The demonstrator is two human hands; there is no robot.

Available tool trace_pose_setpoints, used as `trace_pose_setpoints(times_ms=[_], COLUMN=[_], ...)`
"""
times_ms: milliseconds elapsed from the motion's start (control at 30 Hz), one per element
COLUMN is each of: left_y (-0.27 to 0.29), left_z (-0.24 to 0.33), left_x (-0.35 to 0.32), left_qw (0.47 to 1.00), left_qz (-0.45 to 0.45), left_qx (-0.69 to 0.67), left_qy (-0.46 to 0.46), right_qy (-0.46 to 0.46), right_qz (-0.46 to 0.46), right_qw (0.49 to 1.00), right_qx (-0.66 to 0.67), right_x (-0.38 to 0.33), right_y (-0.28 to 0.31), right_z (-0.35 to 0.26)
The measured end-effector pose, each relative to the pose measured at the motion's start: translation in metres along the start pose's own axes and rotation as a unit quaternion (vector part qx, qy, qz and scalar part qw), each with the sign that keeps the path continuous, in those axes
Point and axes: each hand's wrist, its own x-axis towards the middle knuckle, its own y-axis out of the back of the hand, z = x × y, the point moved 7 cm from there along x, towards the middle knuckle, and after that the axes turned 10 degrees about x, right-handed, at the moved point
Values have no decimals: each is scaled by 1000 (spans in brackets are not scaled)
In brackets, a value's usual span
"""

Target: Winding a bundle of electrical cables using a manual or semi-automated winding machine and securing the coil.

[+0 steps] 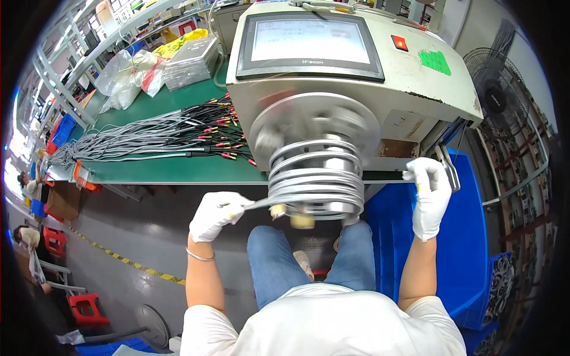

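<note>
A grey cable (314, 188) lies in several loops around a metal winding spool (333, 164), which is blurred as if turning. It sits in front of a round metal disc (356, 118) on a cream machine (427, 89). My left hand (217, 215), in a white glove, is closed on the cable's loose end just left of the spool. Pale yellow blocks (303, 221) show at the spool's lower edge. My right hand (430, 193), also gloved, is raised beside a metal bracket at the machine's right side. Its fingers are loosely bent and apart, with nothing visible in them.
Bundled grey cables (136, 133) with red-tipped black ends lie on the green table (130, 171). Plastic bags (127, 74) and a clear box stack (190, 64) stand behind. A blue bin (469, 237) is at my right, below a black fan (496, 98).
</note>
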Motion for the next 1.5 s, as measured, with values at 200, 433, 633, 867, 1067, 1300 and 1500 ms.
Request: trace_pose_setpoints(times_ms=[200,433,633,867,1067,1300,1500], left_y=[-25,-56,-76,-104,-71,-124,-141], left_z=[56,75,66,20,97,83,25], left_x=[7,14,28,-26,-72,-45,-44], left_qw=[992,951,962,937,942,937,965], left_qz=[66,73,106,289,180,-16,-239], left_qx=[59,268,-74,-67,187,290,89], left_qy=[-88,-136,-243,-184,-215,-192,69], right_qy=[74,157,150,227,140,-49,-147], right_qz=[-181,-249,-212,-279,-431,-487,-431], right_qw=[980,946,965,926,885,865,878], right_qx=[-34,-134,-24,-120,-107,-108,-148], right_x=[-6,-3,-3,-59,-90,-115,-104], right_y=[-55,-89,-96,-81,-75,-93,-70], right_z=[-22,-30,-11,-45,-33,-8,28])
